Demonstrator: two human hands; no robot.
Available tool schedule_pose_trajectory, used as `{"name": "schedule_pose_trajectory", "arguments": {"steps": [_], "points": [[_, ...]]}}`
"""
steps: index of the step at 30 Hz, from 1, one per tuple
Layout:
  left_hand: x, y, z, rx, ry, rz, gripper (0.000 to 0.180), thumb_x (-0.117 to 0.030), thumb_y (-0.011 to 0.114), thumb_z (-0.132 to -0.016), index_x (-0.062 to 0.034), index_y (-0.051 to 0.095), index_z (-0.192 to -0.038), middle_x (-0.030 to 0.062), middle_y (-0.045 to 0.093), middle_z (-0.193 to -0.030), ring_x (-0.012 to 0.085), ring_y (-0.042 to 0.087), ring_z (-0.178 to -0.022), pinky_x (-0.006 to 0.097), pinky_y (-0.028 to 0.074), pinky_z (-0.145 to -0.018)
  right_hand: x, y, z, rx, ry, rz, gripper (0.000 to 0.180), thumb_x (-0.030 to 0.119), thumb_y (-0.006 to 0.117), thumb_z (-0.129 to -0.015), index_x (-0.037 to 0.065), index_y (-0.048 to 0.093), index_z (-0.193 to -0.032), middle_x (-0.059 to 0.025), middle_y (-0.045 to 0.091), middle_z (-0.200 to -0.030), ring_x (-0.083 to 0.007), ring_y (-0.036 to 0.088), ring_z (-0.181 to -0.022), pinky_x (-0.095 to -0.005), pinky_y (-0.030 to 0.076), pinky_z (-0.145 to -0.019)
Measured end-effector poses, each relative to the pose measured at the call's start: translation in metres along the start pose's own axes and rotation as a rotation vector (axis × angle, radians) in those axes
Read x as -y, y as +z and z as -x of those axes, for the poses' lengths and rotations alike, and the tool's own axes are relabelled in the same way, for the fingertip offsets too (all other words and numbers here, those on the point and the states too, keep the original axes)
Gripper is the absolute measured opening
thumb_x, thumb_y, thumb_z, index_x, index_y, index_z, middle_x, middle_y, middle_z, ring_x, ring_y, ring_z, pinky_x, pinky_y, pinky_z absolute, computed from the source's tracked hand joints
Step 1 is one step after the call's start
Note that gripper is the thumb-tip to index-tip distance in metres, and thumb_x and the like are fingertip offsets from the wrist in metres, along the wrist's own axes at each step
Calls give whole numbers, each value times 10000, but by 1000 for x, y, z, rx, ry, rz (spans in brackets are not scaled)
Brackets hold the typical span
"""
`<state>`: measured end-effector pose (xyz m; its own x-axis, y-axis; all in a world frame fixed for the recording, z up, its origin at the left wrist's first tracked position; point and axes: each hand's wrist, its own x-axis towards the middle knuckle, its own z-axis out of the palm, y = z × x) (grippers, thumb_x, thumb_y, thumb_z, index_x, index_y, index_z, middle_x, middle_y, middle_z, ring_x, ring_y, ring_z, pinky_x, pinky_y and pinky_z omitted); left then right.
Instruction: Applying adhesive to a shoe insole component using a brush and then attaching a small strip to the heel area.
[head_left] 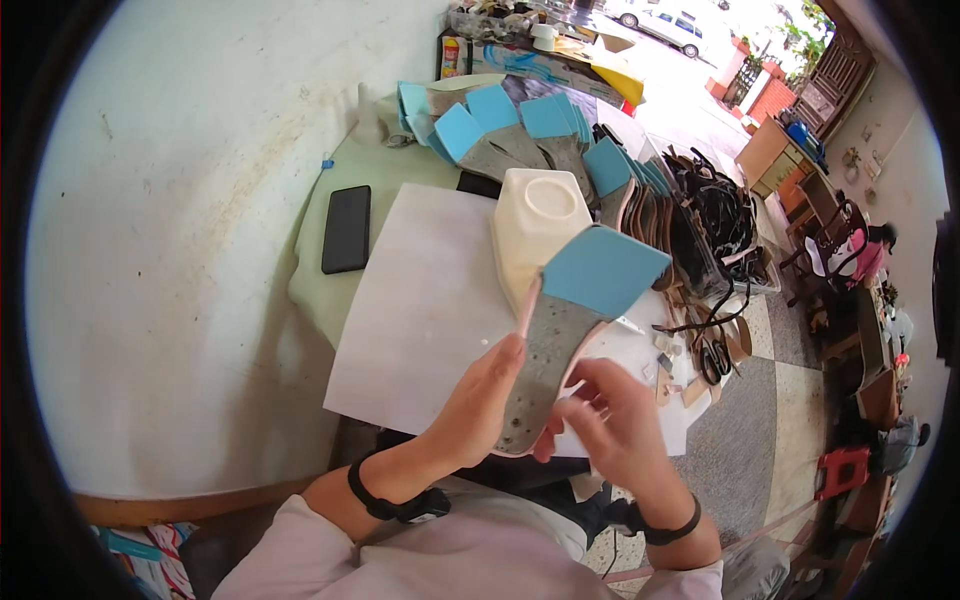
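My left hand [478, 408] grips a shoe insole [560, 340] from its left side; the insole has a grey perforated forepart, a pink edge and a blue heel patch. My right hand [618, 418] pinches the insole's lower right edge with its fingertips. The insole is held tilted above a white sheet [420, 320] on the worktable. Just behind it stands an upturned cream plastic tub [535, 225].
A black phone [346, 228] lies on the green cloth at the left. Several more blue-and-grey insoles [520, 135] fan out across the back. Black straps [715, 215] and scissors [712, 355] lie at the right edge. A pale wall fills the left; a red stool [843, 470] stands on the floor.
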<state>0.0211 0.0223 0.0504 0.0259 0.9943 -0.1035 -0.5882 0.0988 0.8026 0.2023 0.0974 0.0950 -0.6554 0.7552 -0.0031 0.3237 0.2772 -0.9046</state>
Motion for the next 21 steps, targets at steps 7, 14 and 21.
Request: {"name": "schedule_pose_trajectory", "arguments": {"steps": [7, 14, 21], "points": [[8, -6, -17, -12, 159, -9, 708, -542, 336, -1160, -61, 251, -1672, 175, 601, -1413, 246, 650, -1223, 445, 529, -1097, 15, 20, -24, -184, -61, 2, 128, 75, 737, -965, -40, 688, -938, -103, 663, -868, -160, 632, -740, -319, 512, -644], [-8, -59, 18, -193, 160, -569, 576, -416, 544, -1138, -19, 471, -1549, 124, 680, -1247, 182, 667, -1133, 347, 543, -992, 3, -70, -119, -499, -170, 446, 246, 155, 661, -997, -62, 679, -881, -148, 650, -738, -168, 597, -666, -353, 494, -633], [4, -78, 18, -339, 247, -696, 383, -208, 721, -1041, 78, 653, -1287, 120, 764, -920, 166, 727, -805, 298, 582, -758, -26, -89, -227, -578, 118, 1076, 383, 359, 634, -975, -3, 751, -1011, -241, 766, -984, -455, 740, -977, -540, 575, -874]]}}
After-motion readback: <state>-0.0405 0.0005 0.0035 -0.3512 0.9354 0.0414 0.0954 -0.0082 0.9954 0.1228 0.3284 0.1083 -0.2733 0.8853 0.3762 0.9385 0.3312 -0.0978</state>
